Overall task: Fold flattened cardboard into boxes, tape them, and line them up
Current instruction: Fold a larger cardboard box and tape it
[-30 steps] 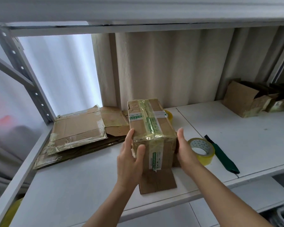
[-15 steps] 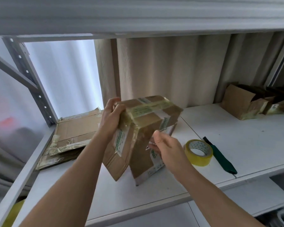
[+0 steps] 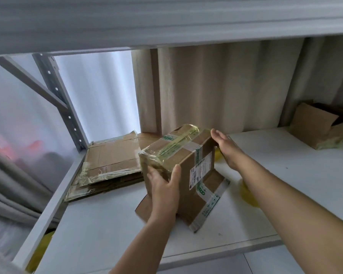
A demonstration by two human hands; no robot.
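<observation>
Both hands are on a taped cardboard box (image 3: 178,165) that stands on the white shelf board (image 3: 99,230), near its front edge. The left hand (image 3: 163,189) grips the box's near left corner, thumb pressed on the front face and fingers wrapped round the side. The right hand (image 3: 225,147) lies against the far right upper edge with fingers straight and close together, palm to the cardboard, not curled round it.

Glossy yellowish tape runs over the box's top, green-printed tape crosses its front, and a white shipping label (image 3: 201,169) sits on the front face. Its bottom flaps are splayed out on the shelf: one brown flap (image 3: 145,209) juts toward the camera under the left wrist, another, edged with green-printed tape, spreads to the right.

Just behind and left of the box lies a stack of flattened cardboard (image 3: 111,163), partly wrapped in clear tape. A yellow tape roll (image 3: 248,196) shows in part beneath the right forearm. Well apart at the right end of the shelf sit more brown boxes (image 3: 313,127). Beige curtains (image 3: 216,86) hang behind, and a perforated grey shelf post (image 3: 61,103) rises at the left.
</observation>
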